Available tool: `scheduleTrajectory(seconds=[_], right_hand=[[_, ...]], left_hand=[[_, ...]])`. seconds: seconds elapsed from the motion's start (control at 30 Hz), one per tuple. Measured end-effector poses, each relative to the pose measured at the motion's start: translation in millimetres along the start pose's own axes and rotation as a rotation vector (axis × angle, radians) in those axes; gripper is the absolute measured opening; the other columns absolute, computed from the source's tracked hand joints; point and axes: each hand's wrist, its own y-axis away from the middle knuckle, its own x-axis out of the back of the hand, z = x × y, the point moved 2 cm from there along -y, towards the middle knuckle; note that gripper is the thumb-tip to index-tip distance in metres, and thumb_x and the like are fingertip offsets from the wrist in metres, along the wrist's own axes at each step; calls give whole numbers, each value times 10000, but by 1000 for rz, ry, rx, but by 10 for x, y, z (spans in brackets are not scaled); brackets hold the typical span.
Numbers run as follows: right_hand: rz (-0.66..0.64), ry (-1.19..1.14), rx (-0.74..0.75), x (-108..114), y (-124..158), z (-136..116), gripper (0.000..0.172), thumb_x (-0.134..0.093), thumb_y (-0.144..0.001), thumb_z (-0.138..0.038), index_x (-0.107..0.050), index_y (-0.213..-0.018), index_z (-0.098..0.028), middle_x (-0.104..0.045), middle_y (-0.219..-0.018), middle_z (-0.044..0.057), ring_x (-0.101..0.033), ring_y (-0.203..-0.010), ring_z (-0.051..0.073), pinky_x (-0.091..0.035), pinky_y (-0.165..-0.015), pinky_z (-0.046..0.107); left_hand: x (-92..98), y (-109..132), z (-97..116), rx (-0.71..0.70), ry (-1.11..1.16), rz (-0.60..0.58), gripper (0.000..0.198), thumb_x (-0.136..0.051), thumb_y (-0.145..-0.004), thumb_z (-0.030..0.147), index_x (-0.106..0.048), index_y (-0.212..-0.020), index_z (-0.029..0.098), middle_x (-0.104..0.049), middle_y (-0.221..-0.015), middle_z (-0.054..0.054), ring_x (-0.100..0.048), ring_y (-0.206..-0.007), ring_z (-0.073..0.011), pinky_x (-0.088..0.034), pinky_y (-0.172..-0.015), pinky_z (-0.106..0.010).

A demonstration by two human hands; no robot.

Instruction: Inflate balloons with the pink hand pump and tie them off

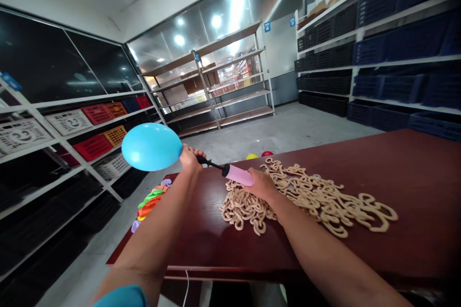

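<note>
Above the dark red table (201, 235), the pink barrel of one pump (238, 174) is gripped by the right hand (262, 184); its black end and one inflated blue balloon (151, 146) are held by the closed left hand (190, 158). The tangled beige coils (317, 196), too many to count, are partly covered by the right forearm, and overlapping flat balloons (147, 208) by the left. Past the far edge, one yellow ball (251, 156) and one red ball (267, 153) are half hidden. Behind, three racks (247, 114) are seen.
</note>
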Motion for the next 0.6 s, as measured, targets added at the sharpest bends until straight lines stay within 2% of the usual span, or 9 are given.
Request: scheduleTrajectory(seconds=[0.13, 0.2, 0.27, 0.37, 0.47, 0.6], right_hand=[[-28, 1, 7, 19, 0, -19, 353, -653, -631, -387, -520, -904, -206, -633, -836, 47, -581, -750, 184, -343, -617, 269], [-36, 15, -2, 36, 0, -30, 344, -656, -627, -382, -518, -888, -204, -630, -826, 43, -579, -745, 185, -336, -604, 266], [-23, 23, 4, 53, 0, -42, 335, -656, -626, -374, -516, -880, -207, -627, -823, 40, -576, -742, 184, -333, -599, 266], [15, 11, 33, 71, 2, -56, 329, -648, -632, -380, -515, -885, -217, -623, -825, 34, -575, -745, 182, -338, -607, 268], [37, -1, 51, 62, 0, -48, 321, -641, -630, -387, -520, -876, -222, -618, -819, 32, -577, -750, 189, -349, -613, 276], [31, -21, 46, 10, -12, -30, 338, -632, -621, -380, -530, -907, -230, -618, -830, 35, -579, -748, 194, -369, -620, 290]], left_hand=[[-69, 186, -413, 55, -6, -15, 394, -408, -825, 453, -236, -571, 204, -270, -426, 64, -369, -352, -99, -328, -404, -243], [-83, 244, -520, 73, 11, -22, 398, -404, -823, 464, -236, -573, 204, -272, -429, 63, -376, -356, -99, -327, -407, -243], [-79, 262, -524, 69, 27, -30, 397, -402, -824, 458, -230, -572, 204, -269, -431, 64, -375, -358, -97, -330, -412, -243], [-43, 211, -330, 28, 27, -59, 391, -410, -825, 423, -218, -566, 203, -264, -430, 64, -368, -359, -96, -339, -416, -247], [21, 93, 36, -13, 30, -79, 376, -408, -826, 383, -213, -561, 202, -256, -429, 63, -356, -356, -96, -335, -410, -248], [101, -78, 532, -55, 21, -51, 350, -387, -833, 335, -219, -555, 202, -254, -433, 60, -346, -349, -97, -319, -392, -245]])
